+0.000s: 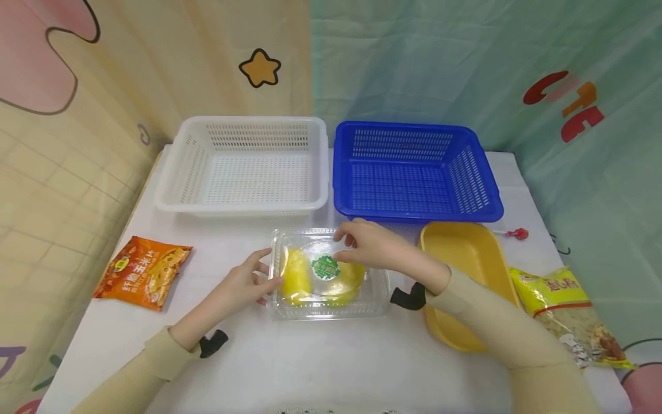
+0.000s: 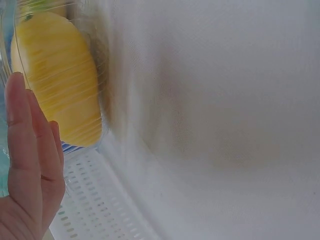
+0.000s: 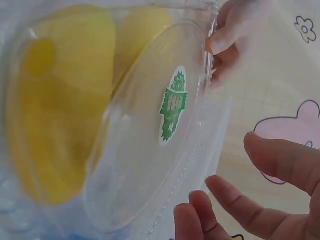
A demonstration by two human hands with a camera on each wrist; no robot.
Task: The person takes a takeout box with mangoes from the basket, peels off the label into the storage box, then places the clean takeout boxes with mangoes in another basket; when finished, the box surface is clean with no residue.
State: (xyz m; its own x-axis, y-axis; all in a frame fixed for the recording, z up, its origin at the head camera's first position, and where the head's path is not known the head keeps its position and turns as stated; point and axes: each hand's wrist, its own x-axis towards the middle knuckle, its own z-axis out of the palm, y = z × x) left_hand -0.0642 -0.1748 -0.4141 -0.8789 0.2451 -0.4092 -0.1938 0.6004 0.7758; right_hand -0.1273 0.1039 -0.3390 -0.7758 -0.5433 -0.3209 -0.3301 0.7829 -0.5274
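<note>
A clear plastic clamshell box (image 1: 323,313) with a green round sticker (image 1: 326,268) on its lid sits mid-table. Inside show large yellow pieces that look like mangoes (image 2: 60,75). My left hand (image 1: 248,279) is at the box's left side, its thumb touching the near part of that edge. In the left wrist view those fingers (image 2: 22,145) run straight along the wall. Over the right part of the lid hovers my right hand (image 1: 369,244), fingers loosely bent and a gap showing between its fingertips (image 3: 215,185) and the lid in the right wrist view.
Behind stand a white basket (image 1: 243,206) and a blue basket (image 1: 419,216). A yellow tray (image 1: 468,247) lies right, partly under my forearm. An orange snack packet (image 1: 145,273) is at left; a yellow-topped bag (image 1: 569,316) and a red-wrapped lollipop (image 1: 519,233) are at right.
</note>
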